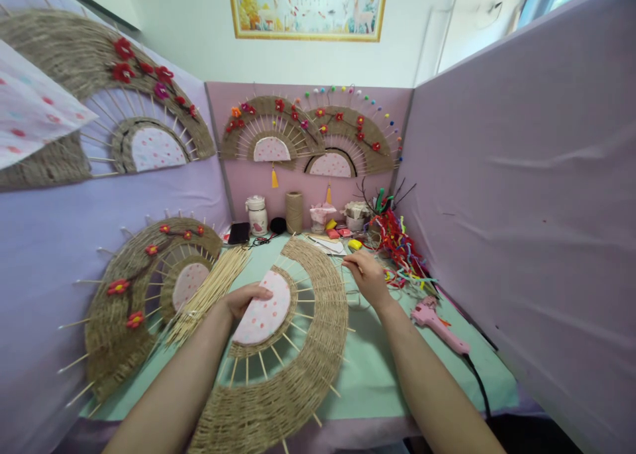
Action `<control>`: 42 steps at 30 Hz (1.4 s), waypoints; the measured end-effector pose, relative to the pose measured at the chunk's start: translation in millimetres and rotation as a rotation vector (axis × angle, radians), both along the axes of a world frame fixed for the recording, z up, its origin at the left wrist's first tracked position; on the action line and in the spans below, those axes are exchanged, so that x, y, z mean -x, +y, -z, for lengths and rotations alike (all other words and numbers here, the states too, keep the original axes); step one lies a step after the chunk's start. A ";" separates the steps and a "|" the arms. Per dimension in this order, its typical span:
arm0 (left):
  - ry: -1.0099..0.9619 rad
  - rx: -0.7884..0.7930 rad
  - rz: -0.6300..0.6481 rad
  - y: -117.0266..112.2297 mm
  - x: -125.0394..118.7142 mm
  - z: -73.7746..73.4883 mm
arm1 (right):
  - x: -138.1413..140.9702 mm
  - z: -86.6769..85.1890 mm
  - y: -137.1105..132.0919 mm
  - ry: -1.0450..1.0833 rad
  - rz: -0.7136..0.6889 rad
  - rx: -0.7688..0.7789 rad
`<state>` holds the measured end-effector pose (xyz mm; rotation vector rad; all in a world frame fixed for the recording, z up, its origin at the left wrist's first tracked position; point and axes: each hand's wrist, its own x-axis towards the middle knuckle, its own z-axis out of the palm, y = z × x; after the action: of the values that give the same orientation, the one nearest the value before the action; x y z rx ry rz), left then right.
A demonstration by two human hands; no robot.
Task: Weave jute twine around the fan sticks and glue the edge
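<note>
A half-round fan woven of jute twine (303, 368) lies on the green table mat (377, 374), with thin wooden sticks as spokes and a pink dotted centre (265, 315). My left hand (241, 300) rests flat on the left edge of that pink centre, fingers stretched out. My right hand (366, 275) sits at the fan's far right rim, fingers pinched on a strand of twine or a stick end that is too small to name.
A finished fan with red flowers (144, 295) leans at the left beside a bundle of bamboo sticks (209, 295). A pink glue gun (437, 323) lies at the right. A twine spool (294, 212), jars and coloured pipe cleaners (397, 242) crowd the back.
</note>
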<state>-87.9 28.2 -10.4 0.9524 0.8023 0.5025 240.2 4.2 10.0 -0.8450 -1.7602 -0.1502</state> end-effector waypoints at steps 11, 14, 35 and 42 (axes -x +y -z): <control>-0.046 0.013 0.083 -5.5 -5.6 1.5 | 6.4 0.3 2.9 0.322 -0.251 0.442; -0.067 0.000 0.094 -5.1 -4.3 2.1 | 7.4 1.0 3.7 0.419 -0.286 0.536; -0.088 -0.164 -0.217 -3.7 -28.5 -6.1 | 9.5 11.0 12.5 0.416 -0.277 0.518; -0.100 -0.187 -0.214 -4.3 -30.3 -5.1 | 7.6 9.6 13.2 0.422 -0.235 0.498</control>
<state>-57.5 23.9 -5.4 1.0099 0.7796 0.8168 232.6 17.4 0.4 -0.9283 -1.4915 0.6038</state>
